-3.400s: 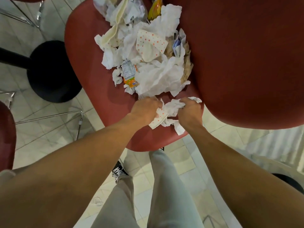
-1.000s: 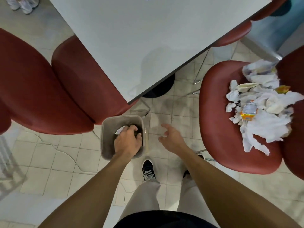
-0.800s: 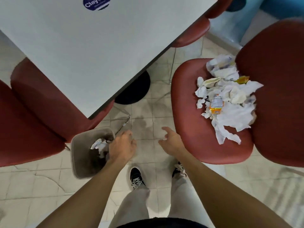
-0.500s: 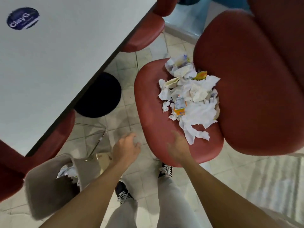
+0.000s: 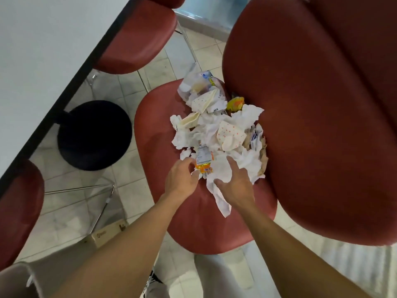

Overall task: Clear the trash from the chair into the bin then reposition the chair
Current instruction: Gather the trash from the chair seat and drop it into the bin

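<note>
- The trash pile (image 5: 219, 134) is lying on the chair seat (image 5: 154, 130), toward its 1 o'clock side.
- The left hand (image 5: 182, 179) and right hand (image 5: 234, 186), both released and empty, are being lowered onto its near edge.
- A wide two-handed scoop is being advised, so no scraps are dropped.

Both forearms (image 5: 137, 239) are bare, no sleeves showing. Light grey trousers (image 5: 212, 274); a black sneaker (image 5: 153, 283) with white laces.

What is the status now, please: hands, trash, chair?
Left hand and right hand open over the pile, gripping nothing. Trash heaped on the chair seat. Bin at lower left. Nothing in the way.
</note>
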Demonstrator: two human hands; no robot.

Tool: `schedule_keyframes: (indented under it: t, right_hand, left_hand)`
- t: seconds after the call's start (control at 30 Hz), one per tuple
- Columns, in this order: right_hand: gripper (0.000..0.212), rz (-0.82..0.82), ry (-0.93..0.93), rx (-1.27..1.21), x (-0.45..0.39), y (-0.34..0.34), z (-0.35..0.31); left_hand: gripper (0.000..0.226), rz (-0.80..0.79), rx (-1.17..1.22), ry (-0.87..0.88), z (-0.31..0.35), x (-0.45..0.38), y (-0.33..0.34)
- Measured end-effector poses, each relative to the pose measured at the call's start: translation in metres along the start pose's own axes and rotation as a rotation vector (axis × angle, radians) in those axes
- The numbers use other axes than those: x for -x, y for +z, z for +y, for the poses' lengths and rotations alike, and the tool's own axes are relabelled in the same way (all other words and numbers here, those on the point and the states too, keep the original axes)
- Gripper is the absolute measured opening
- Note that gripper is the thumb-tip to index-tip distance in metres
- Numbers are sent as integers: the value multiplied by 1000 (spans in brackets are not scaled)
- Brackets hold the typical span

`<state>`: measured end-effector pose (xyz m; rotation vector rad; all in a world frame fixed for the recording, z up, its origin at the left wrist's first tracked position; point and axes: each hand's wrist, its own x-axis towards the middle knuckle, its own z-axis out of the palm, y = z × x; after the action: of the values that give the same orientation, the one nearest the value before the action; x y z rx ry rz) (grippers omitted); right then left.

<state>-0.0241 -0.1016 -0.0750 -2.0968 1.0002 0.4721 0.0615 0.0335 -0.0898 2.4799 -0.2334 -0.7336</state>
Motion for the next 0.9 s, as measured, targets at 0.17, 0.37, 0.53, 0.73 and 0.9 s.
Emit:
schedule_keyframes:
  t: [0.17,0.37,0.53,0.73,0.9]
  right_hand:
    - [72,-21,28,70,-28,18,-4]
    - [45,52,57,47,-40,25,-3]
    - [21,92,82,52,-39,15,-4]
    - [20,186,10,-54,-12,0,-15]
    - [20,240,-99,-146,27,-9,-35]
  left_hand:
    - [39,-80,136,-52,4,-41,25]
    - [50,-74,332,-141,8,-56,40]
    - [41,49,373,-242,13,-53,34]
    - [10,126,356,-203,10,-24,12]
    - [5,177,347,-129,7,5,-14]
